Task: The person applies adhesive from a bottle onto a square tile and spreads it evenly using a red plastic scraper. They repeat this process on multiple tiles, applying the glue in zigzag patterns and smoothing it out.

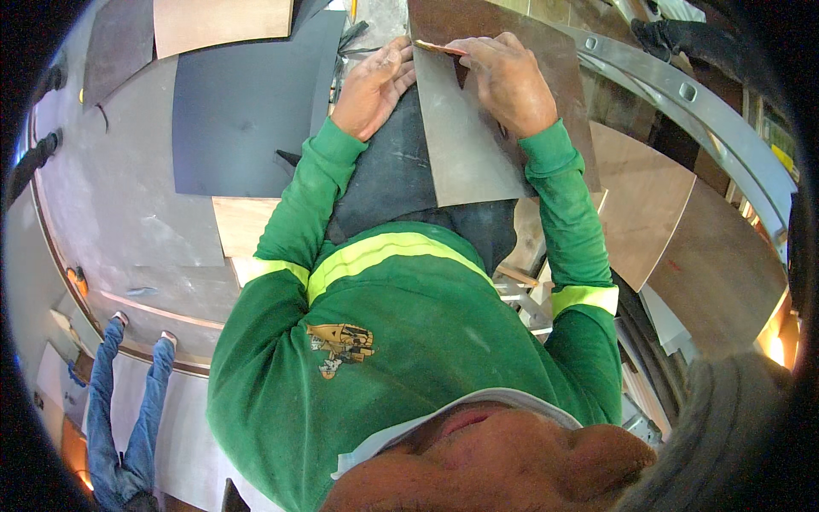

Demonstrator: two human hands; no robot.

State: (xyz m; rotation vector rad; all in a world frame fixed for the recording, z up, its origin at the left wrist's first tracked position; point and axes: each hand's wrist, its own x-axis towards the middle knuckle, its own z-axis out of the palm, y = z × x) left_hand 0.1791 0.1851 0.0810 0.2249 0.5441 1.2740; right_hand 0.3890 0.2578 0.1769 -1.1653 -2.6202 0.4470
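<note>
My right hand grips a thin, pinkish-handled tool, its tip at the upper left edge of a brownish-grey sheet in front of me; I cannot tell what kind of tool. My left hand is open, fingers loosely curved, their tips at that sheet's left edge. Dark fabric shows beneath the hands. A larger dark blue-grey panel lies just left of my left hand.
Plywood pieces and a curved metal rail are on the right. A pale board lies at the upper left. A person in jeans is at the lower left; other dark-clothed legs show at the left rim and a leg at the upper right.
</note>
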